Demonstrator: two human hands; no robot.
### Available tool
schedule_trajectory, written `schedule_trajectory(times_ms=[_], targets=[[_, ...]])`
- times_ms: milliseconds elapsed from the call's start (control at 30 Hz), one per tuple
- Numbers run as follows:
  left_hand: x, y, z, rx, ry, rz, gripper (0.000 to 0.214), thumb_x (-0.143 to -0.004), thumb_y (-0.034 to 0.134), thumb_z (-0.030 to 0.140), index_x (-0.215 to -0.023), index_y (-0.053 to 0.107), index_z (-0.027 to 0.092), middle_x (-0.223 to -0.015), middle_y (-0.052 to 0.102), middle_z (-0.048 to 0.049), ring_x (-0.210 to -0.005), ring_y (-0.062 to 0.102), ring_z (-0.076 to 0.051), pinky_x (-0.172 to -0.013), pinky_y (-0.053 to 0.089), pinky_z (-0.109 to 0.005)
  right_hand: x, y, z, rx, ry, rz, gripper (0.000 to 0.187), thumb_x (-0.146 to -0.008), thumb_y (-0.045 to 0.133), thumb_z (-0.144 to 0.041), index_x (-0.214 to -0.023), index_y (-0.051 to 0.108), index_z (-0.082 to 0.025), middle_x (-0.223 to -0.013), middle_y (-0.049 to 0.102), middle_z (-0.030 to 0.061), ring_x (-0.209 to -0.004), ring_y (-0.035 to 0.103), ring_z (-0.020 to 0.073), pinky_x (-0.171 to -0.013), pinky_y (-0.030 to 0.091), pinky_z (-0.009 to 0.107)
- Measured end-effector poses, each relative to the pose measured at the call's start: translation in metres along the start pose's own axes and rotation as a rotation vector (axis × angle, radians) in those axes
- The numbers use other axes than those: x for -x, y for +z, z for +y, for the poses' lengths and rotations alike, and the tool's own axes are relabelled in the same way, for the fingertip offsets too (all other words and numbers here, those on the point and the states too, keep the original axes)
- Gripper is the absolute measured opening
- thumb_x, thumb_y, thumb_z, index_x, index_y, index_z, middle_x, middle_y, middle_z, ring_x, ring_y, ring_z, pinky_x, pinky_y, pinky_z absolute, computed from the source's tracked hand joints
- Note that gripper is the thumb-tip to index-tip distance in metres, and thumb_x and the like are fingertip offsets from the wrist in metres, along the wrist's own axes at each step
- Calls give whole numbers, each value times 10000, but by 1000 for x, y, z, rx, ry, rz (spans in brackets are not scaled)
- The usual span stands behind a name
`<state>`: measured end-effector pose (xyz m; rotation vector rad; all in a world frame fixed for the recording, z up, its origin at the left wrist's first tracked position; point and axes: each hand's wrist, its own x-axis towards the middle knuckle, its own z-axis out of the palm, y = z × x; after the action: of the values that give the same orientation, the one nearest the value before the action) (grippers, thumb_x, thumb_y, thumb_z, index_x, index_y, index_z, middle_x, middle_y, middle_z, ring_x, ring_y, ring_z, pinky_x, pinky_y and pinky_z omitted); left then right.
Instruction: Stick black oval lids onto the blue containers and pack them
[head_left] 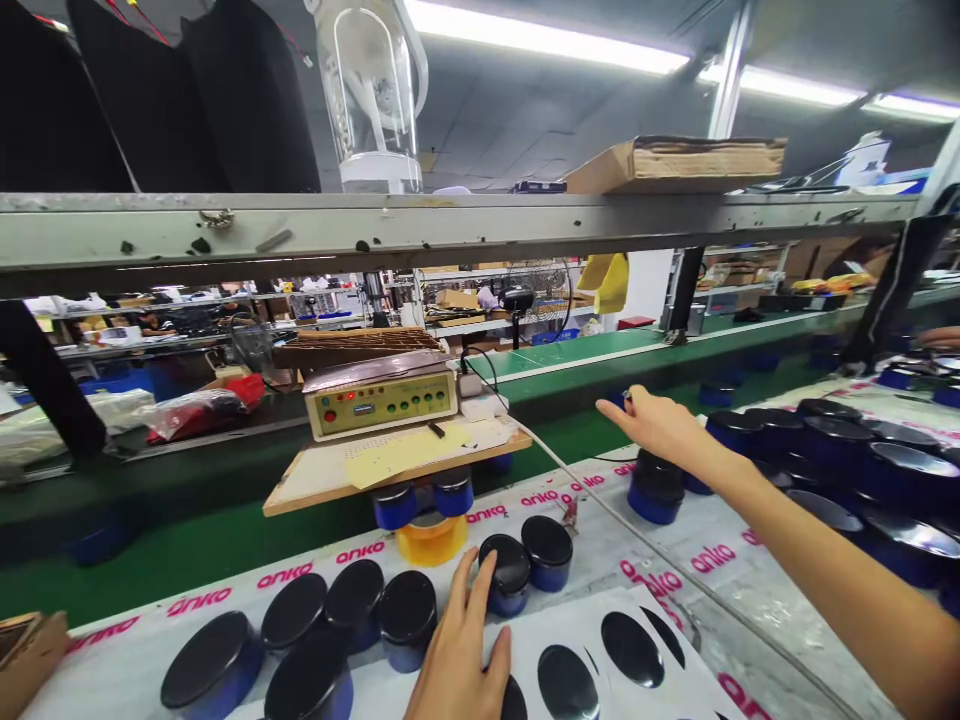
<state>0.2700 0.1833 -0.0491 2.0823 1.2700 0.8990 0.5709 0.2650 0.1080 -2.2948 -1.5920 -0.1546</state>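
My left hand [461, 645] reaches up from the bottom edge, fingers spread, with fingertips at the side of a round blue container with a black top [504, 568]. Another such container [547, 548] stands right beside it. My right hand [664, 430] is stretched out over the green conveyor belt [574, 412]. A small patch of blue shows between its thumb and fingers; whether it is held or lies behind is unclear. Just below that wrist stands a blue container [655, 490]. A white sheet with black glossy discs [632, 648] lies to the right of my left hand.
More black-topped containers [300, 610] stand at left, and many crowd the right side [832, 450]. A control box [382, 400] sits on a wooden board [300, 485]. A grey cable [675, 545] crosses the table. Overhead runs a metal shelf [465, 220]. Another person's hand [941, 337] shows far right.
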Motion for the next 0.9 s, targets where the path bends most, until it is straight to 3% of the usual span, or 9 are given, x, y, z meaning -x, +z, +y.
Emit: schedule_trajectory(times_ms=[100,200,267,400,567,633,767,900], targets=[[1,-2,4,8,13,54,585,-845,416,186,-1411,278,245,-1503,215,-67,-1367,254,-213,-1102,287,-401,51,-1,-17,-240,-250,-23,317,-908,370,-515,-869,462,-214,-813,626,58,-715,583,192,-644,422,282],[2,-6,6,33,29,69,581,-869,415,218,-1422,235,208,-1497,231,-89,-1383,205,-205,-1130,234,-412,96,19,-36,-401,-558,-194,212,-818,529,-418,-863,441,-230,-887,598,56,-780,567,206,-677,427,296],[3,-9,7,52,26,37,594,-874,424,233,-1428,211,194,-1501,223,-96,-1384,200,-202,-1135,229,-406,110,36,-47,-390,-655,-326,206,-756,584,-307,-872,435,-225,-970,574,71,-869,558,218,-728,430,304],[7,-16,12,11,-2,-33,633,-860,443,223,-1437,185,196,-1516,183,-92,-1391,177,-201,-1142,202,-410,105,56,-56,-340,-664,-458,217,-680,610,-206,-791,424,-218,-898,592,46,-822,578,207,-675,428,283],[4,-19,27,-29,-55,-81,702,-822,503,203,-1439,178,280,-1530,129,-72,-1397,147,-239,-1125,212,-452,99,65,-46,-288,-549,-351,197,-737,562,-264,-818,391,-207,-922,589,108,-909,564,283,-719,412,361],[-4,-18,31,-37,-42,-82,701,-803,536,200,-1422,227,318,-1532,116,-75,-1394,155,-266,-1113,231,-468,99,71,-40,-338,-564,-333,173,-794,514,-321,-830,388,-207,-916,569,102,-892,556,264,-736,418,370],[-22,-13,29,-29,-7,-41,549,-775,596,223,-1303,469,303,-1448,335,-79,-1326,331,-272,-1091,296,-445,100,85,-37,-552,-719,-345,92,-827,439,-247,-907,410,-212,-882,509,56,-884,528,215,-794,435,360],[-28,-9,23,-26,-8,20,453,-820,540,235,-1271,509,266,-1413,385,-71,-1302,372,-232,-1098,302,-413,104,89,-43,-603,-754,-331,112,-811,447,-176,-906,410,-221,-899,493,45,-936,495,204,-827,436,351]])
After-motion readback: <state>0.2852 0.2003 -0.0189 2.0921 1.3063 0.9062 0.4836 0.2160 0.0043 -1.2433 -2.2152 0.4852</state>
